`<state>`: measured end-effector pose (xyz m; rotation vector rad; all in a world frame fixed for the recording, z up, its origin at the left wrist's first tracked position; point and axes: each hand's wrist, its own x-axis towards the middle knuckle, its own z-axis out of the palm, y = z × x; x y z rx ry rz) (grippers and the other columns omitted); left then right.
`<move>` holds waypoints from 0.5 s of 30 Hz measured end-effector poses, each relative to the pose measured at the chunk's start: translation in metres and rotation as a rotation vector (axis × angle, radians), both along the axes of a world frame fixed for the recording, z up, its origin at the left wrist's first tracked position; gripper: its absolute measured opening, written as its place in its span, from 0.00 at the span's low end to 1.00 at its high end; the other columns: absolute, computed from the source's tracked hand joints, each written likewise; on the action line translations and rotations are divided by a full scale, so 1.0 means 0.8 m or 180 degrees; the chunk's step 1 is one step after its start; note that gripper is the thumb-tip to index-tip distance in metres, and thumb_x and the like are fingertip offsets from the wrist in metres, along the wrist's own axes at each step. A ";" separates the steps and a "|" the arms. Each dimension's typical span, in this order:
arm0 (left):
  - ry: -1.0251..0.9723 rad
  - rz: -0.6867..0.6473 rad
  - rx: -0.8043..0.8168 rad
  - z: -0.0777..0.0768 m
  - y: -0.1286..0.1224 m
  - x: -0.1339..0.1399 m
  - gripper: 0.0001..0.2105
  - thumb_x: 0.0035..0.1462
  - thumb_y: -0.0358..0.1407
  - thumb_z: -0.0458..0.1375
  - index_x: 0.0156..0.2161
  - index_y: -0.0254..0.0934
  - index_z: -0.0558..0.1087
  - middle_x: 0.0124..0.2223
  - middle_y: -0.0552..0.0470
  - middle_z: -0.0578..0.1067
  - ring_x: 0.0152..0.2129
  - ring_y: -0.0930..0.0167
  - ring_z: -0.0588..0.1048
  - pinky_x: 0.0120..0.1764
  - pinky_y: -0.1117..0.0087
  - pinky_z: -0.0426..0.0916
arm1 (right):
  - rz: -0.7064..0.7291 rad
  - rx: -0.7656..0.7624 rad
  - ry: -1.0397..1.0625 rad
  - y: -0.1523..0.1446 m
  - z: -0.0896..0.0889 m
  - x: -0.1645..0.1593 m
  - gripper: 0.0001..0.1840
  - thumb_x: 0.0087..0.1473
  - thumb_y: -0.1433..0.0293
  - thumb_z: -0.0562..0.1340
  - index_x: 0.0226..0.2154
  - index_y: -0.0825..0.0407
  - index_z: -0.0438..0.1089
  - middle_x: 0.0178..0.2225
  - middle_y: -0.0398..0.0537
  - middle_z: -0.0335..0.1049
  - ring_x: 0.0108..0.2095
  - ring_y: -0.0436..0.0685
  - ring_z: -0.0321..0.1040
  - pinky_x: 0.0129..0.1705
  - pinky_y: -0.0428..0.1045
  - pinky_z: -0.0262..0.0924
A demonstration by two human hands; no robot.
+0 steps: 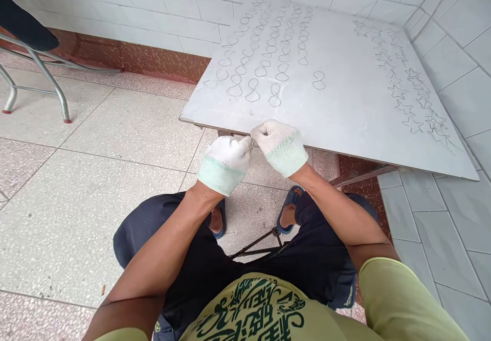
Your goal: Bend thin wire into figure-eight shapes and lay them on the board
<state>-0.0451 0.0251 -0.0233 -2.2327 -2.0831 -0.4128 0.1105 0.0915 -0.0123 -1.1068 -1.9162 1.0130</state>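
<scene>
My left hand (227,161) and my right hand (279,145), both in white knitted gloves with pale green cuffs, meet at the front edge of a white board table (337,111). The fingers of each are closed in a pinch, their tips almost touching. Whatever lies between them is too small or hidden to make out. Just beyond, on the board, lies a thin figure-eight shape (275,94) that looks like bent wire. Several more such figure-eights run back in rows on the left half, and one (318,80) sits apart to their right.
Several thin star shapes (404,107) line the board's right side. White tiled walls (184,3) border the table at the back and right. A metal-legged chair (57,90) stands on the speckled floor at far left. A dark folding frame (257,251) shows between my legs.
</scene>
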 end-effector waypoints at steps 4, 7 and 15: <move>0.0067 0.0023 -0.0074 -0.001 0.001 0.004 0.19 0.76 0.30 0.50 0.44 0.36 0.85 0.35 0.39 0.84 0.34 0.57 0.81 0.38 0.60 0.67 | -0.0039 0.0034 -0.0044 0.001 -0.010 -0.006 0.15 0.68 0.68 0.63 0.28 0.46 0.75 0.35 0.43 0.83 0.41 0.56 0.79 0.49 0.52 0.69; 0.0047 0.0108 -0.0116 0.001 0.001 0.003 0.19 0.76 0.31 0.51 0.45 0.37 0.86 0.35 0.40 0.84 0.35 0.57 0.81 0.37 0.60 0.65 | -0.0023 -0.0174 -0.0027 0.004 -0.013 -0.010 0.15 0.70 0.66 0.63 0.30 0.46 0.76 0.37 0.42 0.84 0.42 0.56 0.80 0.49 0.51 0.70; -0.0642 0.0570 0.0188 0.008 -0.007 -0.010 0.17 0.77 0.36 0.55 0.49 0.44 0.89 0.37 0.46 0.86 0.37 0.59 0.83 0.39 0.63 0.68 | 0.0410 0.0216 -0.0259 0.019 -0.003 0.008 0.12 0.73 0.67 0.63 0.49 0.48 0.84 0.52 0.47 0.86 0.55 0.59 0.82 0.63 0.55 0.71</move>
